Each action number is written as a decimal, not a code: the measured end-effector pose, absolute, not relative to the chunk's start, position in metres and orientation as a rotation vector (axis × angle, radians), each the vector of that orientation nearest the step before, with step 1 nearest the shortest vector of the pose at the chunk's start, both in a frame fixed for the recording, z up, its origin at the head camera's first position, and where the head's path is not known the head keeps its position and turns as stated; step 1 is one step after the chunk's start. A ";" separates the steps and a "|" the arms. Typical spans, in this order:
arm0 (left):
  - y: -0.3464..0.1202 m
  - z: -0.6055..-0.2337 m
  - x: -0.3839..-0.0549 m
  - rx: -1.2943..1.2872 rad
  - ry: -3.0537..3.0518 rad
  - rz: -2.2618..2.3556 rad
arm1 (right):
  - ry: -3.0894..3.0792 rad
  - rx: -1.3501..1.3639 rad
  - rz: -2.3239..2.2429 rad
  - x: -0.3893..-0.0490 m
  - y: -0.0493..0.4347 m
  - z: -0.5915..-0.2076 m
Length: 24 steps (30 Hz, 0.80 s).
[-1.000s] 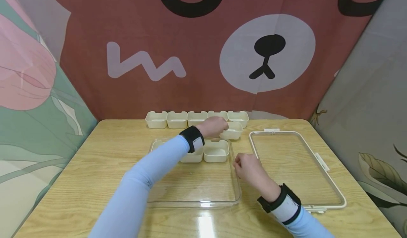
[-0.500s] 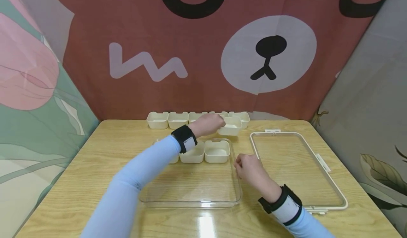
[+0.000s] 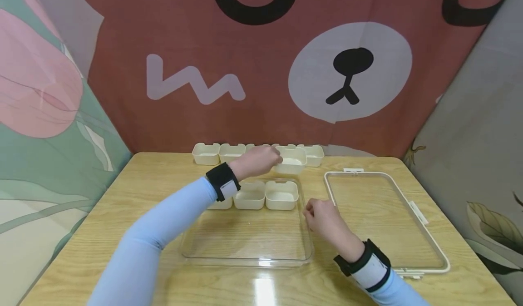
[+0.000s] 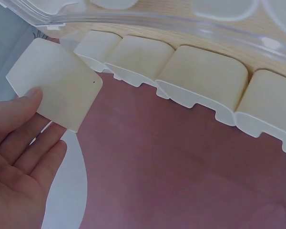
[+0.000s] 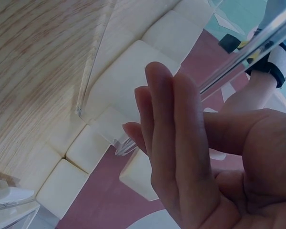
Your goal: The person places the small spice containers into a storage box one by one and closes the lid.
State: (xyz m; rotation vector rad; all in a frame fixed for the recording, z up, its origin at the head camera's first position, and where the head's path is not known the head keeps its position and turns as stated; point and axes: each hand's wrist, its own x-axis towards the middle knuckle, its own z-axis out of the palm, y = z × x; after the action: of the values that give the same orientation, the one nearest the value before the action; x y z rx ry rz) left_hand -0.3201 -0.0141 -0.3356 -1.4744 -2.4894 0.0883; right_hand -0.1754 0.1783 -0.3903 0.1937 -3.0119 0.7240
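Note:
A small cream container [image 3: 292, 161] is pinched at its left side by my left hand [image 3: 256, 160], lifted just in front of the back row. In the left wrist view the thumb lies on one face of that container [image 4: 55, 86], fingers behind it. A large clear box [image 3: 245, 261] stands mid-table, with several cream containers [image 3: 282, 195] lined along its far side; my left forearm partly covers them. At the box's right wall is my right hand [image 3: 327, 219]. The right wrist view shows its fingers [image 5: 188, 143] and thumb gripping the clear rim.
More cream containers [image 3: 206, 154] form a row at the table's back edge, some hidden behind the left hand. A rectangular white-rimmed lid [image 3: 367, 173] with side clips lies flat to the right. Printed cloth [image 3: 196, 124] hangs behind the table.
My left hand has carried the pinched container leftward and slightly up. More of the containers inside the clear box show now. The right hand stays at the box's wall.

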 end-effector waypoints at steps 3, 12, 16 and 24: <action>-0.020 -0.335 -0.317 -1.466 -2.477 0.096 | -3.009 0.183 0.725 -0.175 0.179 -0.390; -0.036 -0.340 -0.312 -1.484 -2.343 0.092 | -2.982 0.215 0.683 -0.176 0.179 -0.393; -0.042 -0.339 -0.307 -1.494 -2.321 0.090 | -2.985 0.206 0.683 -0.176 0.178 -0.393; -0.054 -0.339 -0.299 -1.490 -2.324 0.061 | -2.993 0.194 0.672 -0.177 0.177 -0.393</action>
State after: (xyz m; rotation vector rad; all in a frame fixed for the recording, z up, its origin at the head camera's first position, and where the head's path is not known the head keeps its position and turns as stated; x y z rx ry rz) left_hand -0.2986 -0.0543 -0.3386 -1.4900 -2.3243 0.0609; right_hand -0.1766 0.1774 -0.3930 0.1940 -2.9933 0.6715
